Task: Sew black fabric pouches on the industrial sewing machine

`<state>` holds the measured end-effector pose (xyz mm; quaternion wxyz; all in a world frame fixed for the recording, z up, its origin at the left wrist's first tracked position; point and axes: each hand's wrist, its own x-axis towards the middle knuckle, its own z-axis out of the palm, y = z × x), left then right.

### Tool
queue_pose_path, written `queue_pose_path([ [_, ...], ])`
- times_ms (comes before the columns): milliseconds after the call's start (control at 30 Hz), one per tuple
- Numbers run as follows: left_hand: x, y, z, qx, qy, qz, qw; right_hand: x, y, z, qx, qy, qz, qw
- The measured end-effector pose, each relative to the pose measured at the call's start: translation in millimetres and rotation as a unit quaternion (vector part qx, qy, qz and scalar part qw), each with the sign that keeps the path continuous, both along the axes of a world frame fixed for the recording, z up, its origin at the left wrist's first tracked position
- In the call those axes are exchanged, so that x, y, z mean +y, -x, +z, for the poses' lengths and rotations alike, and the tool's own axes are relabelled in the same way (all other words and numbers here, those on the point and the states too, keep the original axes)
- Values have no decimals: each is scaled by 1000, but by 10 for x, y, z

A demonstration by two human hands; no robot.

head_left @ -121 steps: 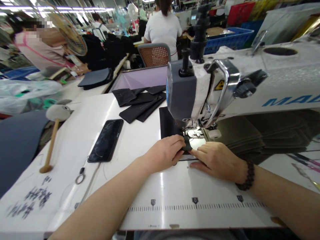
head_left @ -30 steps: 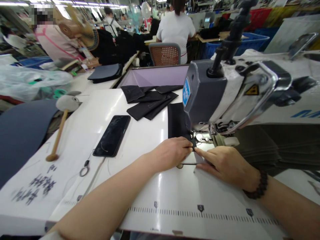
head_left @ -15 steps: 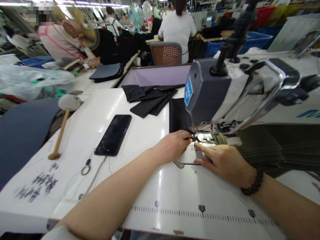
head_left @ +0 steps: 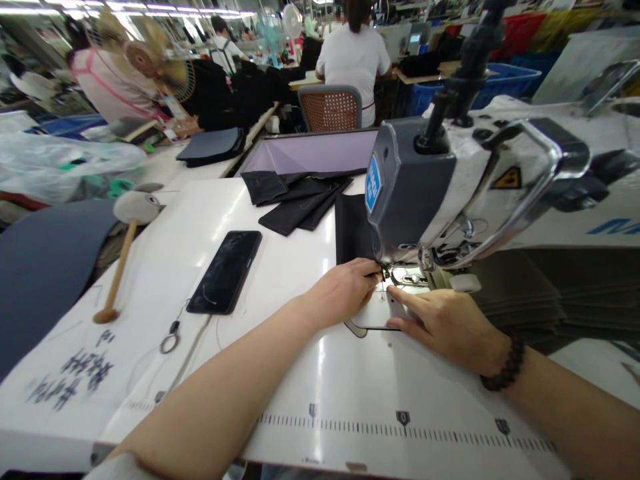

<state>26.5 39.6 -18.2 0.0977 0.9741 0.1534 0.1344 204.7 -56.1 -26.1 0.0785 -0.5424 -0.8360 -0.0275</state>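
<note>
1. Material in smooth blue-grey (head_left: pixel 50 260) lies at the far left, below a clear plastic bag (head_left: pixel 60 160).
2. A wooden-handled tool with a pale round head (head_left: pixel 136 208) lies on the white table (head_left: pixel 350 387), above some dark handwriting.
3. Next comes a ring on a cord (head_left: pixel 170 343), just beside the lower end of a black phone (head_left: pixel 225 273).
4. Farther back, dark folded pieces (head_left: pixel 300 200) lie overlapping in a loose pile.
5. The left hand (head_left: pixel 345 292) has its fingers bent and pressed together at the near end of a black piece (head_left: pixel 353 230); whether they pinch it, I cannot tell.
6. That black piece lies flat beside the sewing machine (head_left: pixel 415 177), its right part hidden behind the machine head.
7. The right hand (head_left: pixel 445 327) is near the needle area, index finger stretched out, thumb spread apart below it; the other fingers are partly hidden.
8. A dark beaded bracelet (head_left: pixel 506 365) circles the right wrist.
9. Stacked olive-dark pieces (head_left: pixel 525 300) lie beneath the machine arm.
</note>
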Motion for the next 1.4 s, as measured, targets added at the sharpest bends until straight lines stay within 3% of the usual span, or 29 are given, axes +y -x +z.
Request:
queue_pose_path([
  [300,-28,3,-17,9,8,12,1000,2,4,-10,17,-33,12,999],
  [733,12,15,-86,3,-6,32,999,-14,2,4,-1,-8,2,1000],
  [867,1,86,33,60,-50,100,992,-19,3,26,5,-7,4,1000],
  [1000,-238,129,262,151,-63,134,977,-35,-15,52,32,-7,11,999],
  [1167,-516,77,340,177,-27,49,983,-88,-28,122,50,-22,41,998],
  [1400,-436,108,248,127,-8,-50,991,-143,-10,172,62,-49,123,989],
])
